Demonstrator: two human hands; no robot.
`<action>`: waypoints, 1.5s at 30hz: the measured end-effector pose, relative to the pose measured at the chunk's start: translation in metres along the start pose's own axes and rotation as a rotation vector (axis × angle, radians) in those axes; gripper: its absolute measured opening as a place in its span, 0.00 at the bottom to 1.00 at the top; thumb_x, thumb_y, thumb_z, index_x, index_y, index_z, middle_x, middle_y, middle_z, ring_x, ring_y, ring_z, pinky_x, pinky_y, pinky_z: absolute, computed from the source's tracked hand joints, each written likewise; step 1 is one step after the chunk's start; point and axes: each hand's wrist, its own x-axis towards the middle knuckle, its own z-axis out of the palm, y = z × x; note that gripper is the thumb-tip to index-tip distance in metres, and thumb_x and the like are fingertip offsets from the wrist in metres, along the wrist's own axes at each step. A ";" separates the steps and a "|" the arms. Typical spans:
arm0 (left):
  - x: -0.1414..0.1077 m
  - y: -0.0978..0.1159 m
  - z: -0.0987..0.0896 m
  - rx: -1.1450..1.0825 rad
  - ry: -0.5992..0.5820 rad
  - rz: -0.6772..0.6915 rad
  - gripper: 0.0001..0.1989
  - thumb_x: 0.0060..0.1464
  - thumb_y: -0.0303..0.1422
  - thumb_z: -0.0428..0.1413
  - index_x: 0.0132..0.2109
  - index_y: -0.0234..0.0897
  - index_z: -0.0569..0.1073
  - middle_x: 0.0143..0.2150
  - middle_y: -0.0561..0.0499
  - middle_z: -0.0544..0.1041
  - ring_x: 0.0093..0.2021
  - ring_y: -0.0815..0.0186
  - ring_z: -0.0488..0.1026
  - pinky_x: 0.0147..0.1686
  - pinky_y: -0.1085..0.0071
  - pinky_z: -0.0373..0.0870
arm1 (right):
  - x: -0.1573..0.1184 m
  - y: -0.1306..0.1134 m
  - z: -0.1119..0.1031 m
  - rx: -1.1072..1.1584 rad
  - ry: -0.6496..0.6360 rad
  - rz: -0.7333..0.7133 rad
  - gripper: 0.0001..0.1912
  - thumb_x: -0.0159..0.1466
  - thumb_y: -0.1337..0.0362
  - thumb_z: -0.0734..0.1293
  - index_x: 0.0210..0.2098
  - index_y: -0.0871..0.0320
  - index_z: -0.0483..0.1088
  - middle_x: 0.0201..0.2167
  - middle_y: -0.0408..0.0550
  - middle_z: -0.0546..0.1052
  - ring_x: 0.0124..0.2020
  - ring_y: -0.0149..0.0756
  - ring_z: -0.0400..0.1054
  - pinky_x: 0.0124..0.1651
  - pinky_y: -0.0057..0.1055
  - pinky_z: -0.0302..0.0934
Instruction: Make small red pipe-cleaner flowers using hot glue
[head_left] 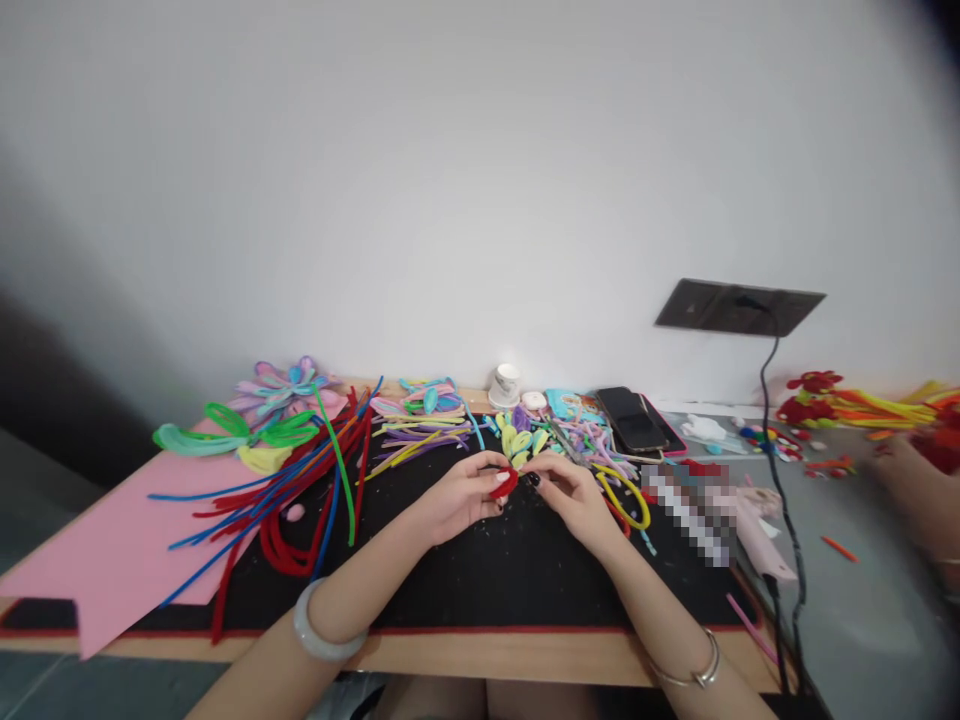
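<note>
Over the middle of the black mat [450, 590], my left hand [472, 490] pinches a small coiled red pipe cleaner [506, 485]. My right hand [566, 490] meets it from the other side, thumb and forefinger closed together at the red piece's edge; what lies between those fingertips is too small to make out. Just behind both hands sit yellow and pale green looped pipe cleaners [517, 440]. A yellow loop [634, 500] lies right of my right hand. Long red and blue pipe cleaners [300, 490] spread out left of my left hand.
Pink sheets [127, 530] cover the left side, with a green flower shape [236, 435] on them. A white cup [505, 385] and phones [630, 418] stand along the wall. At right, a pink corded tool [757, 535] trails a black cable [784, 500]; another person's arm [919, 500] reaches in.
</note>
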 end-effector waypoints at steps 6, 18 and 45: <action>-0.001 0.001 0.001 -0.004 -0.006 -0.005 0.14 0.43 0.30 0.65 0.39 0.36 0.72 0.29 0.53 0.72 0.26 0.73 0.68 0.29 0.74 0.63 | 0.000 0.001 0.000 0.001 -0.008 0.005 0.08 0.61 0.64 0.64 0.37 0.56 0.76 0.34 0.49 0.74 0.30 0.34 0.64 0.32 0.31 0.58; -0.001 0.000 0.000 0.011 -0.006 -0.004 0.13 0.46 0.29 0.64 0.40 0.36 0.71 0.30 0.53 0.72 0.26 0.73 0.69 0.28 0.75 0.64 | -0.001 -0.001 0.001 0.023 -0.009 0.017 0.08 0.61 0.64 0.65 0.36 0.56 0.76 0.30 0.46 0.71 0.26 0.32 0.60 0.30 0.29 0.55; 0.001 -0.002 -0.003 0.022 -0.020 0.004 0.14 0.45 0.30 0.64 0.39 0.36 0.71 0.29 0.54 0.72 0.26 0.74 0.69 0.28 0.76 0.64 | -0.001 0.000 0.001 0.104 -0.022 0.098 0.07 0.59 0.67 0.65 0.36 0.58 0.75 0.29 0.44 0.70 0.23 0.27 0.56 0.28 0.27 0.50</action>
